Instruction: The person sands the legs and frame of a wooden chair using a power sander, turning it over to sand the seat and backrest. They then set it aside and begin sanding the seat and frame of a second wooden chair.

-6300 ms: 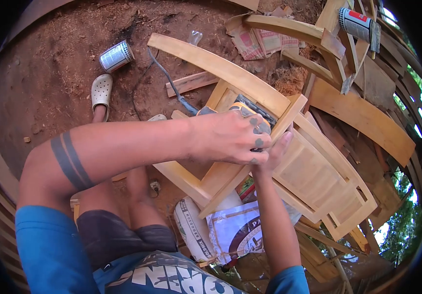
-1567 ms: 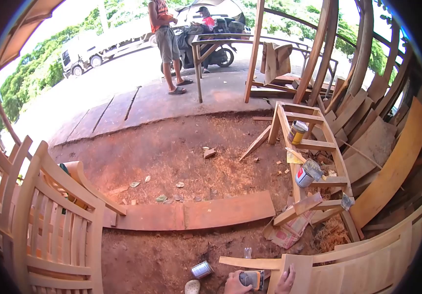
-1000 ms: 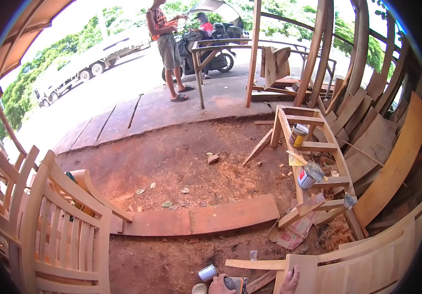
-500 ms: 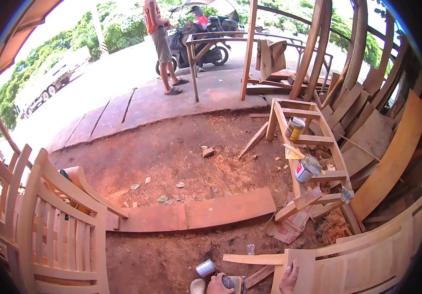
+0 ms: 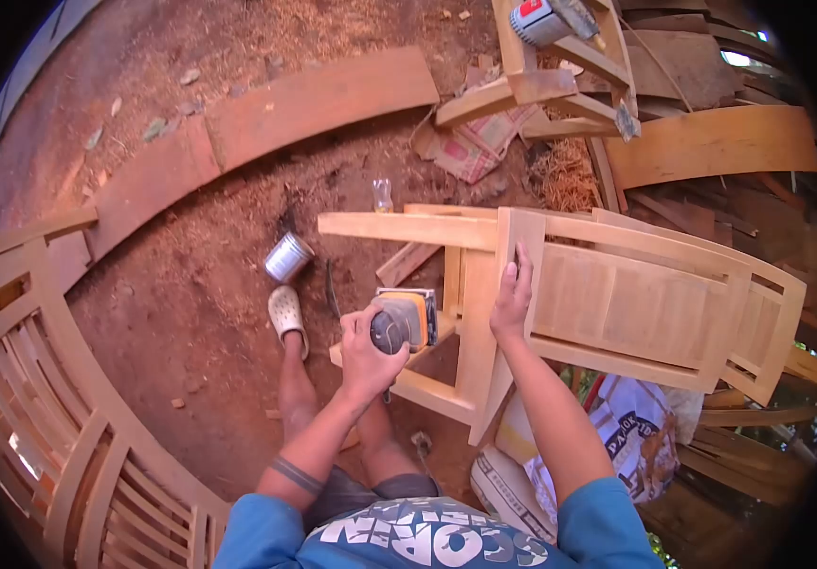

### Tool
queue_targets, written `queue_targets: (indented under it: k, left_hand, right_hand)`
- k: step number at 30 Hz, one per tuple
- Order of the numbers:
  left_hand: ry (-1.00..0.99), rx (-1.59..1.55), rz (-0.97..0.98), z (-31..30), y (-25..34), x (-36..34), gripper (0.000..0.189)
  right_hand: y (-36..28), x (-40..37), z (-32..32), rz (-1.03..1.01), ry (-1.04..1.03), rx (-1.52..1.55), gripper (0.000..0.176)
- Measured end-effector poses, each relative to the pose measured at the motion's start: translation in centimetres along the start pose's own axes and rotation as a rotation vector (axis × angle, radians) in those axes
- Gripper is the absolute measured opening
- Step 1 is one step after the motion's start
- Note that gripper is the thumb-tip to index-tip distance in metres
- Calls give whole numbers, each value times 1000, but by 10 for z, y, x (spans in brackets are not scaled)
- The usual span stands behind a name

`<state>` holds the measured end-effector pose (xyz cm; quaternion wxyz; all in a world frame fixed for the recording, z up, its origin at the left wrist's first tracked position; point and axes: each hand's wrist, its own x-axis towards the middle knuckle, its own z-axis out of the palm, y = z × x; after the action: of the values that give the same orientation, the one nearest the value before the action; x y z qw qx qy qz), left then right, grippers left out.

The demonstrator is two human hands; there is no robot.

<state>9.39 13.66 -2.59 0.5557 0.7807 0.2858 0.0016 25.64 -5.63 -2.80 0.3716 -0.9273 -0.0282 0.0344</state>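
Observation:
My left hand (image 5: 369, 358) is closed around the dark rounded top of an electric sander (image 5: 420, 321), which has an orange-yellow band and a squarish pad. The sander is held upright-sided beside the seat frame of an unpainted wooden chair (image 5: 520, 284). This chair lies on its side, its panelled back (image 5: 631, 294) stretching off to the right. My right hand (image 5: 513, 302) rests flat against the chair's broad rail, fingers extended. Left of the sander, a tin can (image 5: 288, 257) lies tipped on the dirt near my clog (image 5: 286, 315).
Another slatted wooden chair (image 5: 77, 379) stands at left. A long curved board (image 5: 323, 100) crosses the ground ahead. A paint can (image 5: 536, 21) sits on a wooden frame (image 5: 522, 71) at top right. Printed sacks (image 5: 631, 431) and a small clear bottle (image 5: 383, 195) lie nearby.
The view has tilted down from the street and yard to my hands, arms and the chair. My left hand still holds the sander; my right hand remains on the chair rail.

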Motion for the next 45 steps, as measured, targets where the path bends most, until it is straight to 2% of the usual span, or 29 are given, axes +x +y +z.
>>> queue_targets:
  k: [5,15,19,20,23,26,32,38,41,45]
  left_hand:
    - [-36,-105,59,32,-6,-15,73]
    - [-148,-260,43,54,0,-52,70]
    - [-47,-210,82,58,21,-22,67]
    - [-33,-156,95,59,23,-11,72]
    - [-35,-123,103,55,25,7,71]
    - [-124,-117,71,52,17,-16,71]
    - [-139,-150,47,65,-2,-92,67]
    - [-14,-216,29,62,13,-37,64]
    - [-82,-162,13,53,12,-26,64]
    - [-133,-83,81,57,5,-61,69]
  right_hand:
    - [-3,1,-2,-1,-44,22,54]
    - [-5,2,-2,57,-91,46,59]
    - [-16,0,-2,73,-102,32,61]
    - [-21,0,-1,73,-105,13,61]
    - [-16,1,-3,61,-108,-32,62]
    - [-15,2,-3,69,-114,-10,63]
    - [-17,1,-3,58,-102,-12,62]
    - [-23,-2,-4,93,-115,-5,62]
    - [-19,2,-3,69,-89,-65,61]
    - [-9,3,-6,56,-91,-81,59]
